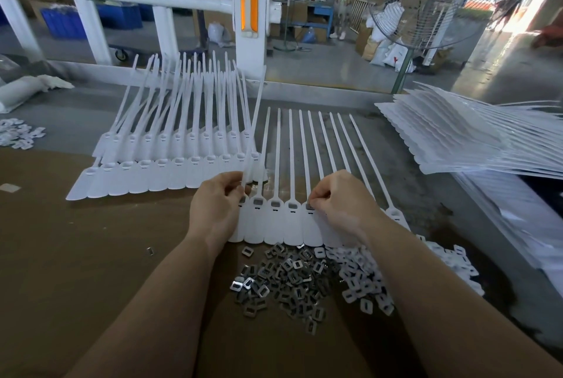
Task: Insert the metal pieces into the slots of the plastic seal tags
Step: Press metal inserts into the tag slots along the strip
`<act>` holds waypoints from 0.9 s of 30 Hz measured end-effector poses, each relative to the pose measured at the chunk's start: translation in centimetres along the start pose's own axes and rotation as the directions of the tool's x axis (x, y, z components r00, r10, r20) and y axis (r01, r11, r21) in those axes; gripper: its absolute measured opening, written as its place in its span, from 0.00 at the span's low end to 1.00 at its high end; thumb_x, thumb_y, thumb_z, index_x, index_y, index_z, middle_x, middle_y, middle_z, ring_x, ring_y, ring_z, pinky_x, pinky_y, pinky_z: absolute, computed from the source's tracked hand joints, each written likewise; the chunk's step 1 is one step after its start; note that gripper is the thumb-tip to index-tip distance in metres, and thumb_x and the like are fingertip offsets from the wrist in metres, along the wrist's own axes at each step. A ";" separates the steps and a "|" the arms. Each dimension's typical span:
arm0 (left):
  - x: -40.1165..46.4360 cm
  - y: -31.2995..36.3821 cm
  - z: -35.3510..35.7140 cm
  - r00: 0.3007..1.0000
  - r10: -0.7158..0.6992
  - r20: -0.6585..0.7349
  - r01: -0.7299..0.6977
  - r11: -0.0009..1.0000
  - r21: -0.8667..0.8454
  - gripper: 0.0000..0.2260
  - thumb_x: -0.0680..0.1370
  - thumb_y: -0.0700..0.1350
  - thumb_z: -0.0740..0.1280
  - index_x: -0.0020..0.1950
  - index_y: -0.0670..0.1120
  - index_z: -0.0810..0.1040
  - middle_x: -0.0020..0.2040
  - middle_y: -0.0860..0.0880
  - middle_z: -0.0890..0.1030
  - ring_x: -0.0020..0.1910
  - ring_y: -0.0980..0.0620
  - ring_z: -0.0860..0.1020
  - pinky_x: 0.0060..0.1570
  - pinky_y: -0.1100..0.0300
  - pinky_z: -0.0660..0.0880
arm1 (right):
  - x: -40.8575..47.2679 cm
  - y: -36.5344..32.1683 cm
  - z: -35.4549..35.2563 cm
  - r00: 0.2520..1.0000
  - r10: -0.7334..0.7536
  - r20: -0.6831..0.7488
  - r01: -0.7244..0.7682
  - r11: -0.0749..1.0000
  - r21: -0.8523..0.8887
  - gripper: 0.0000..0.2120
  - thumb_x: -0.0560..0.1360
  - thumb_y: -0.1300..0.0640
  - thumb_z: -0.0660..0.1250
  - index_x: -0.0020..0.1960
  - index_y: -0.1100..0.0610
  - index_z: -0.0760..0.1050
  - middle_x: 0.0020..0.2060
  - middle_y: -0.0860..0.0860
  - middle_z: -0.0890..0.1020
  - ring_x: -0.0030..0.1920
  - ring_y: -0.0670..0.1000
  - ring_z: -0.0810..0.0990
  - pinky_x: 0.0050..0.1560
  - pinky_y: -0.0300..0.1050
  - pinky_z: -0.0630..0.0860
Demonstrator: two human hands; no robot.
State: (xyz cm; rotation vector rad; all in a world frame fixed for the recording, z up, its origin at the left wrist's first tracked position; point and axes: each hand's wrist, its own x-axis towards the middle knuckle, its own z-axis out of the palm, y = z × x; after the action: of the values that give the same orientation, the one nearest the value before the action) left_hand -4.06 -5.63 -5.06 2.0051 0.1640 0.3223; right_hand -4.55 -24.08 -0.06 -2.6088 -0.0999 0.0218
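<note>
Your right hand pinches a metal piece into the fifth tag; left hand grips the strip's edge; about five slots remain.

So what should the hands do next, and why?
Probably the right hand should press its metal piece down into that tag's slot, then pick another from the pile of metal pieces. Its fingertips pinch at the slot, the three slots to its left look filled, and the tags further right are mostly hidden. The left hand holds the strip of tags steady.
</note>
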 end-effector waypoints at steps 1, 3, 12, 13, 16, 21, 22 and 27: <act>0.0 0.0 0.0 1.000 0.001 0.000 -0.001 1.000 0.002 0.12 0.79 0.38 0.62 0.62 0.45 0.77 0.43 0.54 0.81 0.43 0.58 0.78 0.41 0.70 0.70 | -0.1 0.0 0.0 1.000 -0.010 -0.023 0.010 1.000 0.015 0.05 0.74 0.61 0.67 0.46 0.58 0.83 0.45 0.51 0.83 0.47 0.50 0.80 0.55 0.49 0.76; 0.0 0.0 0.0 1.000 -0.001 0.002 0.001 1.000 0.000 0.13 0.79 0.38 0.62 0.62 0.45 0.77 0.44 0.54 0.81 0.43 0.57 0.78 0.41 0.69 0.71 | -0.3 0.0 0.0 0.997 -0.030 -0.069 0.031 0.999 0.014 0.06 0.73 0.65 0.67 0.45 0.63 0.82 0.45 0.55 0.84 0.46 0.55 0.81 0.52 0.49 0.77; -0.1 0.0 0.0 1.000 -0.008 0.002 0.008 1.000 0.015 0.13 0.80 0.39 0.62 0.63 0.45 0.77 0.46 0.53 0.82 0.45 0.52 0.80 0.39 0.69 0.70 | -2.5 0.6 -0.3 0.982 -0.116 -0.146 0.129 0.988 0.085 0.07 0.74 0.63 0.68 0.46 0.56 0.83 0.38 0.45 0.81 0.38 0.41 0.78 0.42 0.31 0.75; -0.1 0.0 0.1 1.000 -0.008 0.002 0.008 1.000 0.013 0.13 0.80 0.39 0.62 0.63 0.46 0.77 0.45 0.54 0.82 0.45 0.49 0.80 0.39 0.68 0.70 | -2.9 0.6 -0.4 0.984 -0.123 -0.128 0.135 0.986 0.096 0.06 0.74 0.63 0.68 0.46 0.55 0.83 0.37 0.43 0.79 0.38 0.39 0.77 0.43 0.29 0.74; -0.1 0.1 0.1 1.000 -0.003 0.006 0.003 1.000 0.026 0.13 0.80 0.39 0.62 0.62 0.46 0.77 0.43 0.55 0.81 0.46 0.46 0.80 0.38 0.67 0.71 | -3.9 0.5 -0.5 0.990 -0.137 -0.043 0.141 0.986 0.095 0.05 0.73 0.60 0.70 0.44 0.52 0.83 0.36 0.40 0.77 0.36 0.39 0.77 0.43 0.30 0.75; -0.2 0.2 0.0 1.000 -0.008 0.006 0.008 1.000 0.020 0.12 0.80 0.39 0.62 0.62 0.45 0.77 0.42 0.56 0.81 0.46 0.48 0.80 0.39 0.68 0.70 | -5.3 0.0 -0.8 0.985 -0.158 0.069 0.157 0.987 0.015 0.02 0.70 0.56 0.73 0.40 0.49 0.82 0.32 0.39 0.77 0.34 0.36 0.74 0.33 0.26 0.67; -0.2 0.2 0.0 1.000 -0.008 0.007 0.008 1.000 0.020 0.12 0.80 0.39 0.62 0.62 0.45 0.77 0.42 0.56 0.81 0.45 0.48 0.80 0.39 0.67 0.70 | -5.5 -0.1 -0.7 0.984 -0.158 0.084 0.159 0.987 -0.005 0.00 0.70 0.54 0.73 0.40 0.50 0.83 0.32 0.38 0.76 0.34 0.36 0.74 0.35 0.26 0.67; -0.2 0.2 -0.1 1.000 -0.004 0.017 0.004 1.000 0.027 0.14 0.80 0.39 0.62 0.64 0.44 0.75 0.45 0.53 0.81 0.47 0.53 0.79 0.41 0.69 0.70 | -6.2 -0.8 -0.2 0.988 -0.131 0.076 0.138 0.984 -0.109 0.05 0.69 0.51 0.73 0.44 0.49 0.82 0.43 0.44 0.80 0.47 0.45 0.74 0.60 0.48 0.71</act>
State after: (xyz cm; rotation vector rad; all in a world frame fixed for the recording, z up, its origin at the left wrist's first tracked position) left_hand -4.24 -5.69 -4.82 2.0337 0.1619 0.3015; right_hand -10.76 -23.96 0.52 -2.7098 -0.3106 0.0596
